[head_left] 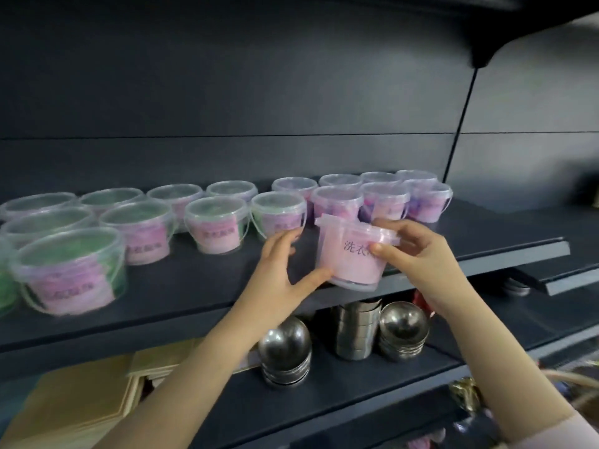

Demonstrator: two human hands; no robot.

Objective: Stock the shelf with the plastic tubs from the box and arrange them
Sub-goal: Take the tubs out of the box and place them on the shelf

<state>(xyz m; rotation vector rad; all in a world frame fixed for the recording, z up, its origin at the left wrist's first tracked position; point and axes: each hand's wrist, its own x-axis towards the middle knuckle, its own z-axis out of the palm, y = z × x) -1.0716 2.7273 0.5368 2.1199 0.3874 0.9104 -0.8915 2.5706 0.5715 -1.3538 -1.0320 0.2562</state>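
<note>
A clear plastic tub with a pink label [351,254] is tilted at the front of the dark shelf [194,286]. My right hand [418,254] grips its lid rim and right side, thumb across the label. My left hand [285,270] is spread to the left of the tub, thumb touching its lower left edge, fingers reaching toward the neighbouring tub [278,212]. Several more tubs stand in rows along the shelf, green-filled ones [68,270] on the left and purple-filled ones [385,202] on the right. The box is out of view.
The shelf's front edge [486,257] runs just under the held tub. On the lower shelf stand stacked metal bowls [285,351], a stack of metal cups [356,328] and gold cardboard pieces [74,396]. A bare strip of shelf lies in front of the middle tubs.
</note>
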